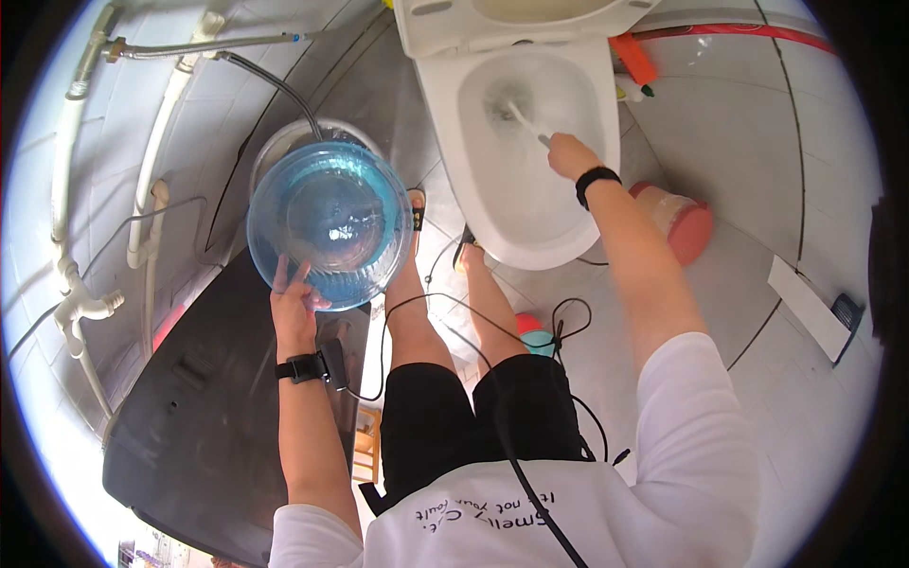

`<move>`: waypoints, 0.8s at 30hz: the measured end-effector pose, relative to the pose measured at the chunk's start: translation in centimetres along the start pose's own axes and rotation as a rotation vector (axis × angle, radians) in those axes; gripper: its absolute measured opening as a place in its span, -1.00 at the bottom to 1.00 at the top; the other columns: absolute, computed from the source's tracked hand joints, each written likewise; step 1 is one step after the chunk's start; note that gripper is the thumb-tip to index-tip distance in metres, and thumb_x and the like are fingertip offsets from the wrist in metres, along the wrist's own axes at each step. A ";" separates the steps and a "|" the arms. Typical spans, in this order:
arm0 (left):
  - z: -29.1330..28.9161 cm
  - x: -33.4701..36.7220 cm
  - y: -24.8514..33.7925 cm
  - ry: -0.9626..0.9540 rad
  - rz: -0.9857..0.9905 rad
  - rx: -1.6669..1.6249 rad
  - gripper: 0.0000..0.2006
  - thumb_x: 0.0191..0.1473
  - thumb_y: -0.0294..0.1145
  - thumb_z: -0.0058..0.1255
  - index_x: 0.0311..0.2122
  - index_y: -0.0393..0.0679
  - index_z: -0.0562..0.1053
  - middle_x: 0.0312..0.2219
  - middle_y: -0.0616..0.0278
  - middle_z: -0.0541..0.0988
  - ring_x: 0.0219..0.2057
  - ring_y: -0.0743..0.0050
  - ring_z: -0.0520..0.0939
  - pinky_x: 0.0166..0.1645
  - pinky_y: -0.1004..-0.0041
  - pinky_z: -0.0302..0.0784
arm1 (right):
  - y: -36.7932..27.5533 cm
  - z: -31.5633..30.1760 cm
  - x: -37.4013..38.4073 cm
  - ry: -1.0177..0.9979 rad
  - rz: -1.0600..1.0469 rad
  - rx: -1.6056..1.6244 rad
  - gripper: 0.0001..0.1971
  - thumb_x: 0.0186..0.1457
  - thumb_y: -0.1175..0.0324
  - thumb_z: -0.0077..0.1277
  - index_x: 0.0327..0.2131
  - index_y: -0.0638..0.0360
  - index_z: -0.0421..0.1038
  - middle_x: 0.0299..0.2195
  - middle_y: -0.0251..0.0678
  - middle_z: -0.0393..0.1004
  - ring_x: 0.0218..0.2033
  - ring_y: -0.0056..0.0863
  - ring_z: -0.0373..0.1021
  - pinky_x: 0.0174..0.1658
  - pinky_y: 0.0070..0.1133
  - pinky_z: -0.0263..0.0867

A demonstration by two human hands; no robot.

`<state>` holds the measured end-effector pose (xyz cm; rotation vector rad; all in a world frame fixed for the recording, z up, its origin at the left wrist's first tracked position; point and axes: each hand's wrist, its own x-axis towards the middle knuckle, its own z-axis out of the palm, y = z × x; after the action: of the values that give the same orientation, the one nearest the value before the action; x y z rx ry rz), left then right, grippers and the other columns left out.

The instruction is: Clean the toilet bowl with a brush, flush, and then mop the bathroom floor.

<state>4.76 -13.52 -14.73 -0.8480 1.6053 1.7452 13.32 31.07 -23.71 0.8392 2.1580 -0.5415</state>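
Left of the toilet (535, 251), a translucent blue basin (346, 213) is sitting in the grasp of the person's left hand (301, 295). From my standpoint, its fingers are lying spread at the near edge, on the side facing the body; whether they are pressing inside or showing through the wall, I am not able to tell. Behind the basin, a pale round tub (273, 154) is showing; contact between the two is staying unclear to me.

Within the toilet's hollow, a pale slim stick (527, 121) is pointing toward the drain end. The right hand (573, 156) is gripping its grey end, fingers curling close together around it.

Handling estimate, basin: I am judging it thin plastic, light when empty, slightly flexing, slippery if wet. Glare is hiding whether it is holding water; if so, I am expecting weight and slosh, with a one-sided grip straining the wrist. Opposite points on the rim are looking like the surest hold.

Stick: I am reckoning it light and fairly stiff, its grey end being the sensible hold, away from the toilet's wet hollow.
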 end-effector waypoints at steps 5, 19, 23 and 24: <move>1.6 -1.0 0.5 -0.023 -0.005 0.054 -0.28 -0.28 -0.69 -0.31 0.13 -0.24 -0.09 -0.08 -0.17 0.26 -0.74 0.56 0.36 -0.68 0.49 0.44 | 1.0 0.6 -7.0 0.031 -0.286 -0.279 -0.78 -0.01 0.42 -0.32 -0.42 0.26 0.36 -0.43 -0.07 0.42 -0.39 -0.16 0.38 -0.34 -0.34 0.31; 12.2 -4.6 1.3 -0.084 0.176 0.265 -0.27 -0.27 -0.67 -0.31 0.14 -0.20 -0.10 -0.01 -0.20 0.15 -0.54 0.39 0.47 -0.69 0.50 0.44 | 7.2 -1.8 -20.5 0.259 -0.191 -0.276 -0.66 -0.08 0.43 -0.20 -0.15 0.20 0.30 -0.62 -0.23 0.42 -0.56 -0.28 0.38 -0.53 -0.39 0.27; 15.3 -2.2 -1.6 -0.054 0.561 0.603 -0.36 -0.23 -0.65 -0.30 0.10 -0.22 0.03 -0.10 -0.11 0.31 -0.36 0.31 0.51 -0.68 0.52 0.46 | 6.2 -1.8 -22.5 0.263 -0.166 -0.087 -0.67 -0.07 0.36 -0.15 -0.15 0.07 0.32 -0.59 -0.19 0.41 -0.53 -0.23 0.37 -0.50 -0.35 0.27; 19.0 -4.5 -1.1 -0.007 0.416 0.749 -0.39 -0.22 -0.61 -0.22 0.08 -0.27 0.06 -0.16 -0.13 0.37 -0.20 0.03 0.46 -0.10 0.34 0.32 | 7.4 -1.4 -22.8 0.262 -0.125 -0.081 -0.67 -0.07 0.36 -0.15 -0.15 0.07 0.32 -0.59 -0.19 0.41 -0.53 -0.23 0.37 -0.50 -0.35 0.27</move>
<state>7.38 5.47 -10.74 -0.1496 2.3112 1.1962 29.50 28.03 -6.19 0.7693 2.4677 -0.4209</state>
